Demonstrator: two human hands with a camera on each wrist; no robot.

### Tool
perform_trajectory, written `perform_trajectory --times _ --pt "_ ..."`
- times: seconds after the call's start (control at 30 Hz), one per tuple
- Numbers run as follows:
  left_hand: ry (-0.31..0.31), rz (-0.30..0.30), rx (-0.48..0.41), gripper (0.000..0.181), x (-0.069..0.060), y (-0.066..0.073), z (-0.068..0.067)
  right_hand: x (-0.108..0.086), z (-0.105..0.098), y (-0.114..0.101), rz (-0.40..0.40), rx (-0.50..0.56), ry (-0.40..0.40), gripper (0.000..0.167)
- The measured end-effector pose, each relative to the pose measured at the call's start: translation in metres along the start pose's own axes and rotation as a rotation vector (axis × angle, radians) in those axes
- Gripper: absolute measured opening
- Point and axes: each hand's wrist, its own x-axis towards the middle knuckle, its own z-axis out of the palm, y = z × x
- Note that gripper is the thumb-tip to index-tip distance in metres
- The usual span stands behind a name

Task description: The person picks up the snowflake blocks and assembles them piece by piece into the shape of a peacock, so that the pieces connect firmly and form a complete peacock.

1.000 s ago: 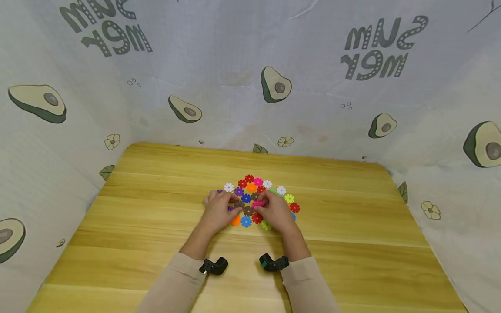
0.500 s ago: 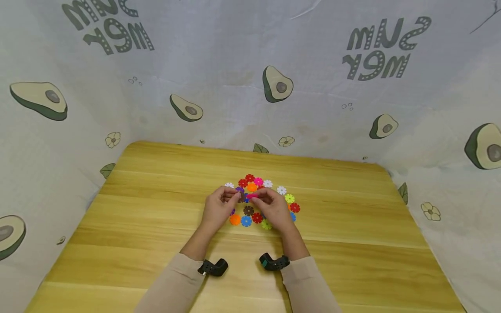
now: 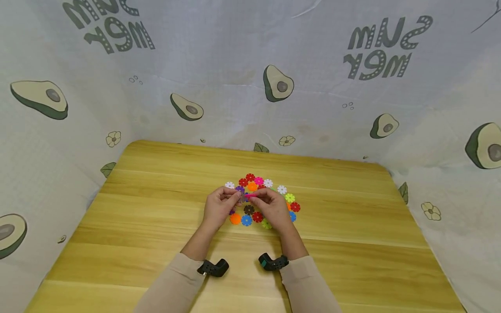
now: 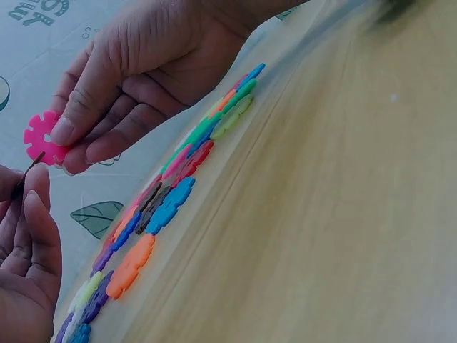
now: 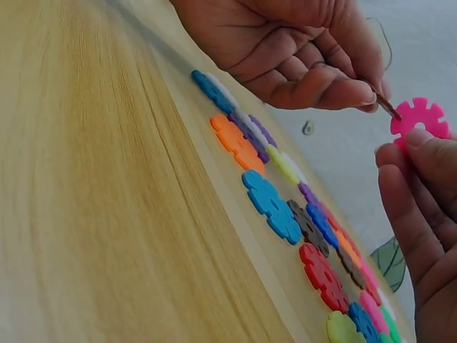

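Observation:
My left hand (image 3: 220, 208) pinches a brown notched plastic disc (image 5: 388, 106) between thumb and fingers, seen nearly edge-on. A bright pink notched disc (image 4: 37, 134) is pinched by my right hand (image 3: 274, 210). Both discs are held above the table, and the brown one's edge meets the pink one's notched rim. How deep it sits in the slot I cannot tell. Beneath the hands lie more such discs, among them an orange disc (image 3: 235, 219), a light blue disc (image 3: 246, 220), a dark brown disc (image 3: 248, 209) and a red disc (image 3: 257, 217).
Several further loose discs spread flat around the hands, including a white disc (image 3: 282, 189) and a yellow-green disc (image 3: 289, 198). They rest on a wooden table (image 3: 156, 226). A printed cloth (image 3: 235, 69) hangs behind and at both sides.
Both hands have risen from the table and come together, the left lifting the brown disc and the right the pink disc. Since half a second ago, the pink disc has turned more edge-on.

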Motion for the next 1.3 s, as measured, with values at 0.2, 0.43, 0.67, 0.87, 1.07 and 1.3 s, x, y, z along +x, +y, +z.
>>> perform_trajectory --times 0.2,0.43,0.67,0.87,1.07,1.3 --pt "0.005 -0.009 -0.012 0.015 -0.001 0.002 0.002 0.0 0.001 0.0 0.006 0.032 0.006 0.012" --pt "0.005 -0.02 -0.024 0.014 -0.003 0.004 0.003 -0.001 0.003 -0.003 0.015 0.065 0.005 0.009" --pt "-0.009 0.011 -0.046 0.018 -0.004 0.003 0.005 -0.002 0.003 -0.007 0.009 -0.055 0.031 0.01" --pt "0.004 -0.002 -0.122 0.02 -0.002 0.002 0.004 0.001 0.002 -0.007 0.006 -0.503 -0.018 0.021" --pt "-0.017 0.008 -0.195 0.026 -0.002 0.002 0.005 0.0 0.004 -0.01 0.057 -0.762 -0.106 0.023" --pt "-0.003 -0.01 -0.191 0.022 -0.002 0.003 0.007 -0.001 0.005 -0.012 0.077 -0.761 -0.105 0.018"
